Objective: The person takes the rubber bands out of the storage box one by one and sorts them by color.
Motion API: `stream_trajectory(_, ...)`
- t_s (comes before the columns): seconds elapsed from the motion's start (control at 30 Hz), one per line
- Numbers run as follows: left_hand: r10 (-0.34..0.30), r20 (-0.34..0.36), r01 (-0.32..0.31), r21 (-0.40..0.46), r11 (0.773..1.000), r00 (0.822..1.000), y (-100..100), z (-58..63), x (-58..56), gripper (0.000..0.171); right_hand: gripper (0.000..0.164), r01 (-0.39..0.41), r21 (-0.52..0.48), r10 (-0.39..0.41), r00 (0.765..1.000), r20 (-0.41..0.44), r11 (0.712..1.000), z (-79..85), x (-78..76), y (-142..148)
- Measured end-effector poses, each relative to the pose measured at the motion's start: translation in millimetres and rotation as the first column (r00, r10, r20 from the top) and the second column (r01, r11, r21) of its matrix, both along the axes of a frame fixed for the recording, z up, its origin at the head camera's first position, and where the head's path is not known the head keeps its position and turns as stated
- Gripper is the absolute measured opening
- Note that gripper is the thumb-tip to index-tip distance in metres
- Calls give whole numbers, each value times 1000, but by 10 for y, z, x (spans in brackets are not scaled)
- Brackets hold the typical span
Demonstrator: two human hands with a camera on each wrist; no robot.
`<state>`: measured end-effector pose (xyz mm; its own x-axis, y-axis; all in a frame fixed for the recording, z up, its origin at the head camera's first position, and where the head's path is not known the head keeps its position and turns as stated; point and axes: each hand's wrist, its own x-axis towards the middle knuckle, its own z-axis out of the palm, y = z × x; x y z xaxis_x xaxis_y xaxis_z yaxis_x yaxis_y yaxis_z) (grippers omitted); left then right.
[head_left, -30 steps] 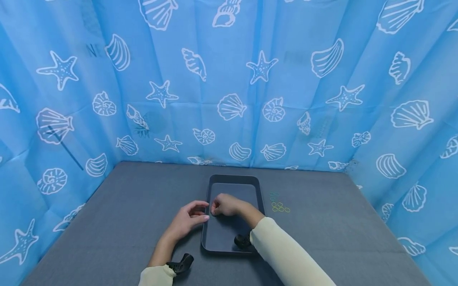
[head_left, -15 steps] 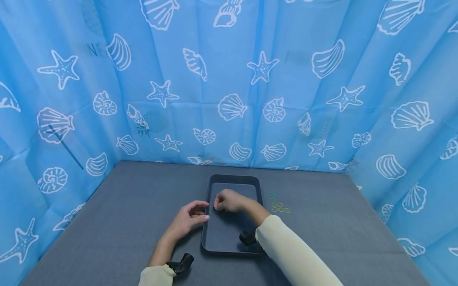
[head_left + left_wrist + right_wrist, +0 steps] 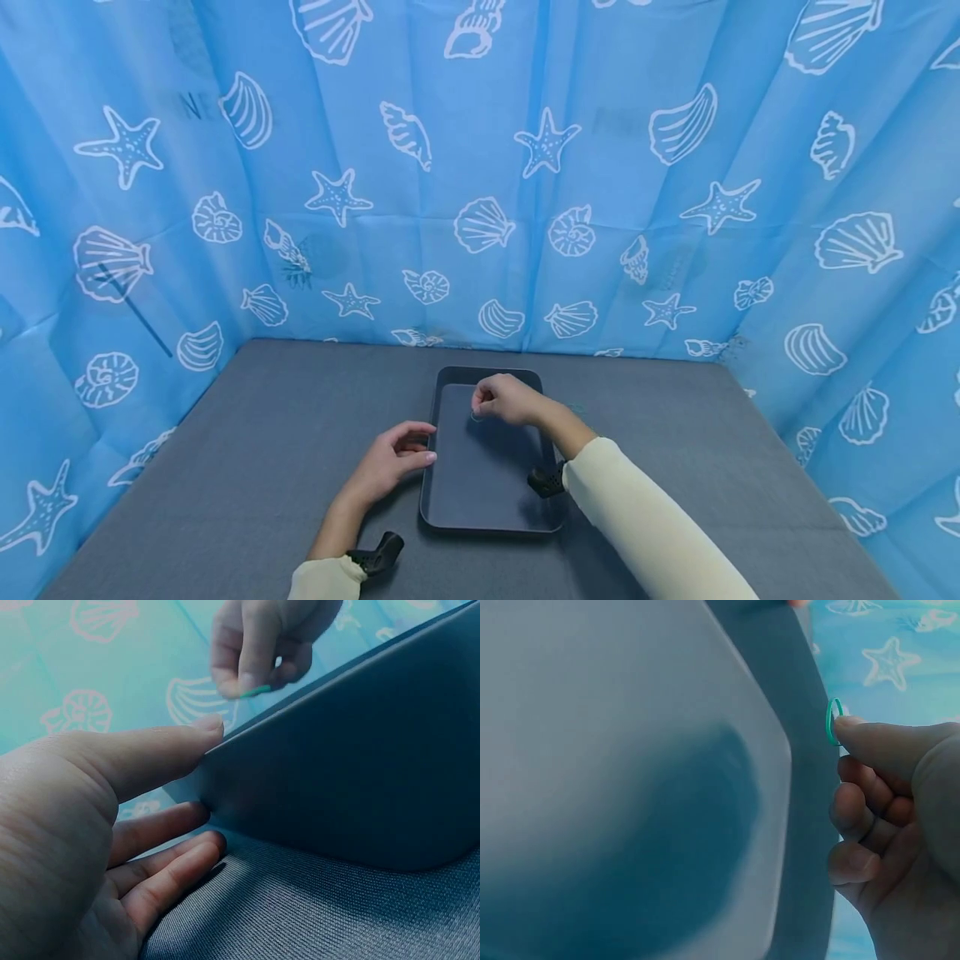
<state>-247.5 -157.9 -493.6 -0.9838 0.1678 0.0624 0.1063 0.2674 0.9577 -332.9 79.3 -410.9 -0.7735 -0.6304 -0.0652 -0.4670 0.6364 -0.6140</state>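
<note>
Between thumb and fingertip my right hand [image 3: 512, 398] pinches a small thin green ring [image 3: 829, 724], like a little rubber band. It hangs above the far half of a dark grey rectangular tray [image 3: 480, 492]. The ring [image 3: 255, 691] also shows under the fingers in the left wrist view. My left hand [image 3: 392, 458] stays at the tray's left side, fingers loosely bent and holding nothing. Its thumb lies at the rim, and its other fingertips are low by the outer wall [image 3: 337, 772].
Several thin green rings [image 3: 576, 408] lie on the grey cloth [image 3: 675, 483] right of the tray, partly hidden by the right forearm. A blue curtain [image 3: 420, 217] with white shells hangs behind and along both sides of the table.
My right hand has risen from the tray's left side and moved right and away with the ring. Its forearm now covers the yellow rings. My left hand has stayed put.
</note>
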Motion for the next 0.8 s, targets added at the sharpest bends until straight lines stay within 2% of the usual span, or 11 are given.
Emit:
stream_trajectory(0.4, -4, -10, 4, 4, 1000, 1000, -3, -18, 5, 37, 8, 119, -70, -126, 986, -111, 990, 132, -73, 397)
stream_trajectory(0.63, -1, -5, 1, 1, 1000, 1000, -7, -27, -8, 36, 9, 232, -82, -241, 961, -136, 969, 139, -65, 629)
stream_trajectory(0.8, -7, -4, 7, 2, 1000, 1000, -4, -12, -1, 36, 8, 313, -92, -324, 933, -158, 945, 66, -77, 800)
